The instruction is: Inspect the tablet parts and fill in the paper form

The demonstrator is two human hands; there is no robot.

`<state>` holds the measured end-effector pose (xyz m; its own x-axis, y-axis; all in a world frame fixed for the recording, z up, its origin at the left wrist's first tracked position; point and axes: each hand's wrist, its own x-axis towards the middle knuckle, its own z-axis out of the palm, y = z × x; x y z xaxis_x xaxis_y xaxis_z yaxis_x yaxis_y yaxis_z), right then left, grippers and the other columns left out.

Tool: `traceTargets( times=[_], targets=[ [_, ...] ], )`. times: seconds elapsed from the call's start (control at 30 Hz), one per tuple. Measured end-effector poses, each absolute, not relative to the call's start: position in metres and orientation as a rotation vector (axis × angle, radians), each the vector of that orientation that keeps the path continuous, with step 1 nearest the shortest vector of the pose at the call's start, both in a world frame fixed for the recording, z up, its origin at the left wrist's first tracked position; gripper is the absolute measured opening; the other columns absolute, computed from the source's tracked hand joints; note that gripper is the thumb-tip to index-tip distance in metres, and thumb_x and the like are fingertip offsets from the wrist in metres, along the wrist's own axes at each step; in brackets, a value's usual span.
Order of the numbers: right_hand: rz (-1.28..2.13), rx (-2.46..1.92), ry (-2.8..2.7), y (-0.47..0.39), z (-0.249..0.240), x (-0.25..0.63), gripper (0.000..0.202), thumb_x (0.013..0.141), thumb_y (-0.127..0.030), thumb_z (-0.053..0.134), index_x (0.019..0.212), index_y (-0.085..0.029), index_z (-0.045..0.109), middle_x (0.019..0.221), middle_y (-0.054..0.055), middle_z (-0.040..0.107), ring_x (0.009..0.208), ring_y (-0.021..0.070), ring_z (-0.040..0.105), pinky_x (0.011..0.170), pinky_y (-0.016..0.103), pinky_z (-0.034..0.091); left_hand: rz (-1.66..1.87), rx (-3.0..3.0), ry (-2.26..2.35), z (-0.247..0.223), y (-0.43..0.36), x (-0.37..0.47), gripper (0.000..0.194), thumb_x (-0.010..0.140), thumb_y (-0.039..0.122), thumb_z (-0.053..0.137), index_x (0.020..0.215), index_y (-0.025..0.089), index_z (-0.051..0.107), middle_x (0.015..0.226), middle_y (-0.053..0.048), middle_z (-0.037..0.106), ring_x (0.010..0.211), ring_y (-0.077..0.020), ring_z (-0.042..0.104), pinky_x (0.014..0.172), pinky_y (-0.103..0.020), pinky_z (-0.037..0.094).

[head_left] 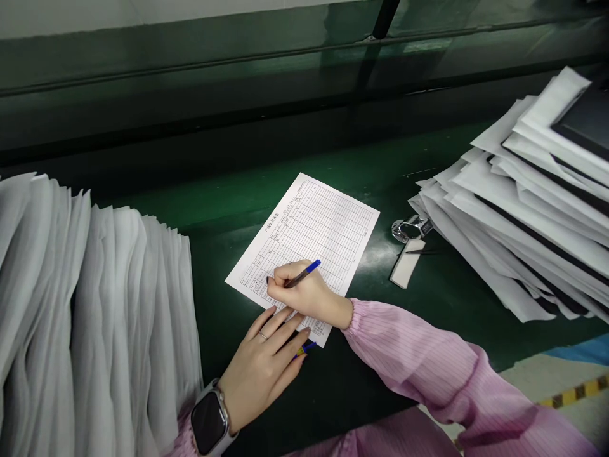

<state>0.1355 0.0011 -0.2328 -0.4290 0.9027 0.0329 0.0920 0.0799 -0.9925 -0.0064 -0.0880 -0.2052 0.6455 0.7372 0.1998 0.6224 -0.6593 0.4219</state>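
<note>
The right hand (304, 293) is clenched on a blue pen (303, 274), writing on the printed form (314, 228) near the table's (380, 171) front edge. The left hand (266, 362), released, presses the form's near corner; lifting it could let the sheet slide and smear the entry.

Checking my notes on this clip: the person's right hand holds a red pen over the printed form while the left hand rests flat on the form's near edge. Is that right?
Not quite: the pen is blue, not red, as the head view shows. The right hand does hold it over the printed form, and the left hand rests flat at its near edge.
</note>
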Motion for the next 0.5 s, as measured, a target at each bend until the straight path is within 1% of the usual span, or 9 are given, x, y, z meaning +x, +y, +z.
traceTargets(
  times=[0.2, 0.5],
  targets=[
    [1.413, -1.005, -1.657, 0.0013, -0.2325, 0.136, 0.037, 0.079, -0.009, 0.055, 0.049, -0.019, 0.036, 0.048, -0.007, 0.042, 0.047, 0.0073, 0.041, 0.046, 0.021, 0.031, 0.515, 2.552, 1.089, -0.2051, -0.0879, -0.006, 0.027, 0.099, 0.02, 0.047, 0.117, 0.017, 0.068, 0.116, -0.007, 0.074, 0.115, -0.027, 0.066, 0.097, -0.051, 0.056],
    [1.402, -0.999, -1.627, 0.0014, -0.2307, 0.1353, 0.036, 0.079, -0.007, 0.052, 0.05, -0.02, 0.034, 0.048, -0.007, 0.04, 0.047, 0.0069, 0.038, 0.045, 0.021, 0.029, 0.513, 2.542, 1.087, -0.2064, -0.0888, -0.0064, 0.029, 0.099, 0.02, 0.048, 0.122, 0.018, 0.066, 0.118, -0.006, 0.073, 0.118, -0.0264, 0.064, 0.098, -0.052, 0.054]
  ],
)
